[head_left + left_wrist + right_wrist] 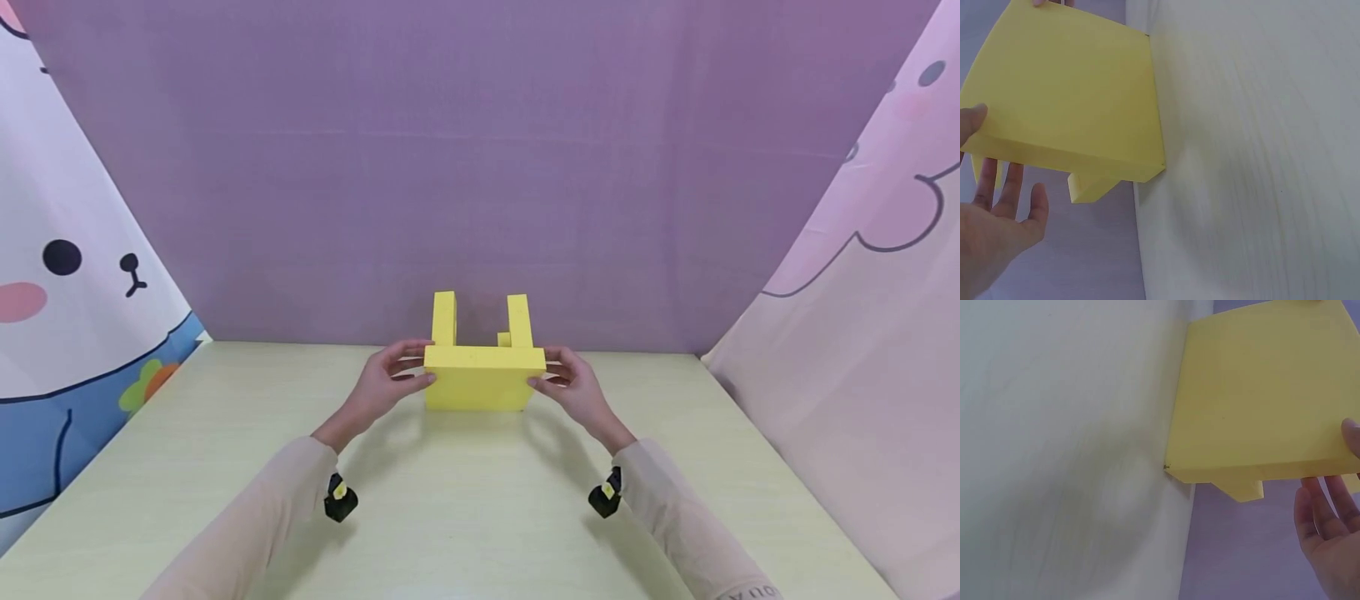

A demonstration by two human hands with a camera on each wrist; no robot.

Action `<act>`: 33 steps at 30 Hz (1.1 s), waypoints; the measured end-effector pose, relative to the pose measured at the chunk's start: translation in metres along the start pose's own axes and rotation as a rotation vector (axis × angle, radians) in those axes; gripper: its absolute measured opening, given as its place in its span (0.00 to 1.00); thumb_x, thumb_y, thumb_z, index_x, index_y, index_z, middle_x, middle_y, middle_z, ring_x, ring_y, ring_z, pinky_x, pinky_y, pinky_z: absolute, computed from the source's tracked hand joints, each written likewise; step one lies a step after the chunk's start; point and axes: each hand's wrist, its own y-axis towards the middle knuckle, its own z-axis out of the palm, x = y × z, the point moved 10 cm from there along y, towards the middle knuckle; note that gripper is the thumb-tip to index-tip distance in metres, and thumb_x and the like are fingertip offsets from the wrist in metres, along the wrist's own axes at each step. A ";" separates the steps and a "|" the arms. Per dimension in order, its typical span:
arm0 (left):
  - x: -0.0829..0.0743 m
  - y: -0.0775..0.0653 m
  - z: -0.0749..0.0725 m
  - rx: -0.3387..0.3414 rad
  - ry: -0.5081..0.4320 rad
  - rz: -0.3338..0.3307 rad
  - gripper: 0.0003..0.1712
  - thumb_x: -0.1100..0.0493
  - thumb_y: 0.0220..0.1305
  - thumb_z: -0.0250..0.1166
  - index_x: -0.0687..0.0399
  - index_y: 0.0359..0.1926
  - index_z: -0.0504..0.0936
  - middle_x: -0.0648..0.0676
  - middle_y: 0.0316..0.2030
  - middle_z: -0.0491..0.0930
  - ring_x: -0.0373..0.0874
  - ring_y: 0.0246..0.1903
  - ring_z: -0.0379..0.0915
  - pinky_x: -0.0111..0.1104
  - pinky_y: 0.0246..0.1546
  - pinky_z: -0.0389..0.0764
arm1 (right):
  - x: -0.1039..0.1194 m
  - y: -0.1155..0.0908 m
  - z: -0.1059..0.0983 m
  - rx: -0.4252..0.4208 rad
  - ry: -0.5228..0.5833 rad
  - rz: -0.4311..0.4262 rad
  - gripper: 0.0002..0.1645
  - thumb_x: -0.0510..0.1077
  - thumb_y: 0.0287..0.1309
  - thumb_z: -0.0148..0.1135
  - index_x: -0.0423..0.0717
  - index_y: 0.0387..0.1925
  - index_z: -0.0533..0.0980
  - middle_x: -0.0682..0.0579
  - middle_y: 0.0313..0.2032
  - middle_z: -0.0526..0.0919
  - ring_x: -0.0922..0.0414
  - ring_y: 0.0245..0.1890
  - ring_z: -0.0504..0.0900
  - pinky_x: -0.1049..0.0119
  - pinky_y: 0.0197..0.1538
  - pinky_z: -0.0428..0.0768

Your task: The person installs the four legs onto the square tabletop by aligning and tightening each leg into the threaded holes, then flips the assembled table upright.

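A small yellow stool (480, 388) stands on its side, its flat seat panel facing me and one long edge down on the table. Two legs (445, 318) point away from me at the top, and part of a lower leg (1092, 186) shows in the left wrist view. My left hand (380, 381) grips the panel's left end, thumb on the front face and fingers at the side edge. At the right end my right hand (579, 392) holds it the same way, with its thumb (1352, 434) on the face.
The pale wood-grain table (465, 517) runs back to a purple cloth wall (480, 167) close behind the stool. Printed cartoon cloths (75, 208) hang on both sides. Small black devices (341, 498) sit at both wrists.
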 end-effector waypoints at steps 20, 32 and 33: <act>-0.030 -0.010 0.005 -0.021 0.060 0.041 0.25 0.69 0.55 0.64 0.60 0.55 0.71 0.63 0.48 0.71 0.59 0.49 0.72 0.42 0.50 0.76 | -0.019 0.003 -0.003 -0.060 -0.030 -0.069 0.26 0.39 0.49 0.67 0.44 0.52 0.70 0.45 0.50 0.75 0.47 0.48 0.78 0.71 0.45 0.77; -0.009 -0.004 0.001 -0.008 0.047 0.040 0.25 0.62 0.53 0.67 0.51 0.54 0.73 0.60 0.46 0.72 0.57 0.47 0.74 0.37 0.46 0.78 | -0.017 -0.001 -0.004 -0.050 -0.040 -0.037 0.27 0.42 0.49 0.67 0.44 0.52 0.71 0.45 0.50 0.76 0.45 0.48 0.77 0.70 0.44 0.77; -0.009 -0.004 0.001 -0.007 0.046 0.045 0.25 0.61 0.53 0.67 0.51 0.54 0.73 0.60 0.45 0.72 0.56 0.46 0.74 0.38 0.47 0.78 | -0.017 -0.001 -0.004 -0.047 -0.044 -0.031 0.27 0.42 0.49 0.67 0.44 0.53 0.70 0.45 0.50 0.76 0.45 0.48 0.77 0.70 0.44 0.77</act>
